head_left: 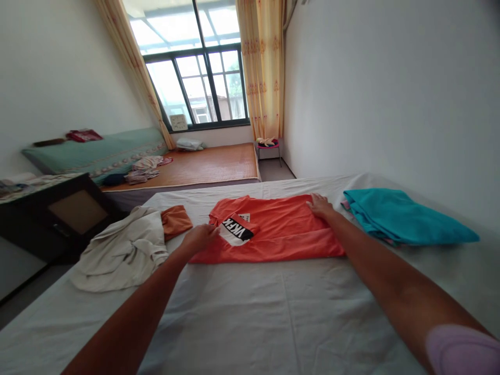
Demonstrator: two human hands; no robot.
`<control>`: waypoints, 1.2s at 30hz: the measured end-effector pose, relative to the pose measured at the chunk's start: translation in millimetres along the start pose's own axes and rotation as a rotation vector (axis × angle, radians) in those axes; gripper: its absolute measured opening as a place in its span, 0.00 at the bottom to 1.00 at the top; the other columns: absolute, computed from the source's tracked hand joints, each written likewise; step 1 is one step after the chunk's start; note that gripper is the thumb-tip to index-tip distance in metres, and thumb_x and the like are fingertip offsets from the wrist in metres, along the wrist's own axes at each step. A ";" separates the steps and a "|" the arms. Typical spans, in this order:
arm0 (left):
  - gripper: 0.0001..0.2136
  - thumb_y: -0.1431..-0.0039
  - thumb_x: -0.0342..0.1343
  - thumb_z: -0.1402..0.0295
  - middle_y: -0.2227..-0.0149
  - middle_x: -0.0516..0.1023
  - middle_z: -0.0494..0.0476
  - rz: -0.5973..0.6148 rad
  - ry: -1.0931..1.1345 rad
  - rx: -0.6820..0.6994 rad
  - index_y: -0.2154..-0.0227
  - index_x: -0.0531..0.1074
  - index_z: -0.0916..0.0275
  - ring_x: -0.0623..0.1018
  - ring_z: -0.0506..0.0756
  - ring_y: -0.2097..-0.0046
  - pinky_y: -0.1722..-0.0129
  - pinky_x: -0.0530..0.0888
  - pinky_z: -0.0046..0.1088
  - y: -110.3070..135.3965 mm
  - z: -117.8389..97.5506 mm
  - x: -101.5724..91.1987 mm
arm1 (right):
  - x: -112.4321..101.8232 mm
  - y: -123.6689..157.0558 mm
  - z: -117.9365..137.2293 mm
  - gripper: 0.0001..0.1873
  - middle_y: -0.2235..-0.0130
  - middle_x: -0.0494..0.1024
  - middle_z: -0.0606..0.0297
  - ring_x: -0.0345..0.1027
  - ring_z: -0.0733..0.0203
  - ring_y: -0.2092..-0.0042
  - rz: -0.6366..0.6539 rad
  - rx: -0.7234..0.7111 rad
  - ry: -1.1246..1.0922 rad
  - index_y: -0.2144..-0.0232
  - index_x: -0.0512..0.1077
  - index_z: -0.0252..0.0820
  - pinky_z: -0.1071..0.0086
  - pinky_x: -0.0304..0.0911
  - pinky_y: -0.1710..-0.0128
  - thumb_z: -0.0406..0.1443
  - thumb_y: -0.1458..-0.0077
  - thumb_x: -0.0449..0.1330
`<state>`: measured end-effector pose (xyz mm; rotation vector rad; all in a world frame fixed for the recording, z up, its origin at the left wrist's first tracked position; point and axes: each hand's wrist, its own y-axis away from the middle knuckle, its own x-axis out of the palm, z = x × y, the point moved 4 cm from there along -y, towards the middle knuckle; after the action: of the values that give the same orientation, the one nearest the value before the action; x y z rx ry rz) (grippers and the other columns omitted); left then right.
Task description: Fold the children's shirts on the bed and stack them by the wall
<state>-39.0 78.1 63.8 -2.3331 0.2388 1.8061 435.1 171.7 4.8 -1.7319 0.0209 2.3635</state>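
Observation:
An orange T-shirt lies sideways on the white sheet, partly folded over, with a black and white lettered print towards its left end. My left hand is closed at that left end, its fingers pinching the orange cloth beside the print. At the far right corner of the shirt rests my right hand, fingers stretched out on the fabric. Left of my left hand are a crumpled beige garment and a rust-orange cloth. A folded teal cloth lies to the right of my right arm.
The white-sheeted bed fills the foreground. Beyond it stands another bed with a brown mat under the window. A dark cabinet is at the left, a pink stool near the curtain. A white wall bounds the right.

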 end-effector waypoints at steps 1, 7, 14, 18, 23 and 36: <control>0.18 0.39 0.44 0.56 0.63 0.82 0.58 -0.009 -0.005 -0.018 0.65 0.78 0.58 0.78 0.60 0.56 0.55 0.70 0.33 -13.0 2.9 -6.7 | 1.0 -3.6 -3.7 0.33 0.36 0.57 0.47 0.50 0.43 0.36 -0.019 0.031 -0.023 0.35 0.52 0.37 0.49 0.52 0.42 0.45 0.39 0.47; 0.21 0.41 0.46 0.62 0.48 0.75 0.64 -0.151 0.039 -0.169 0.50 0.72 0.66 0.72 0.59 0.45 0.46 0.66 0.31 -94.8 35.2 -17.1 | 3.4 -12.8 -14.1 0.32 0.44 0.71 0.50 0.62 0.45 0.44 -0.103 -0.008 -0.223 0.40 0.62 0.39 0.53 0.59 0.46 0.41 0.47 0.56; 0.22 0.37 0.37 0.62 0.59 0.80 0.61 -0.073 0.044 -0.090 0.60 0.75 0.66 0.77 0.56 0.57 0.55 0.70 0.30 -162.2 30.3 7.9 | -13.3 -5.3 -19.0 0.20 0.63 0.80 0.61 0.73 0.54 0.60 0.220 -0.182 -0.874 0.62 0.76 0.38 0.67 0.67 0.60 0.37 0.61 0.61; 0.18 0.40 0.44 0.62 0.56 0.80 0.60 -0.037 0.030 -0.025 0.59 0.77 0.62 0.76 0.57 0.55 0.53 0.68 0.29 -191.9 5.0 16.1 | -24.8 4.2 -13.9 0.16 0.68 0.79 0.65 0.72 0.58 0.64 0.264 -0.184 -0.928 0.67 0.75 0.39 0.69 0.67 0.64 0.39 0.63 0.64; 0.13 0.52 0.56 0.64 0.61 0.81 0.58 0.065 0.003 0.007 0.63 0.79 0.60 0.78 0.57 0.60 0.59 0.69 0.27 -215.6 -21.3 31.4 | -24.5 10.8 -2.2 0.29 0.64 0.79 0.63 0.72 0.58 0.63 0.318 -0.173 -0.917 0.55 0.73 0.39 0.69 0.68 0.65 0.43 0.62 0.69; 0.13 0.42 0.47 0.68 0.59 0.78 0.57 -0.291 -0.052 -0.044 0.57 0.72 0.61 0.76 0.55 0.59 0.63 0.68 0.26 -212.0 -14.4 -61.2 | -10.0 -2.1 -8.2 0.23 0.67 0.81 0.63 0.73 0.54 0.64 0.081 -0.094 -1.182 0.66 0.77 0.39 0.65 0.68 0.65 0.49 0.61 0.69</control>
<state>9.5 281.4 136.0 -2.2082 -0.1422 1.7406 446.1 171.0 12.0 -0.1383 -0.2028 3.0625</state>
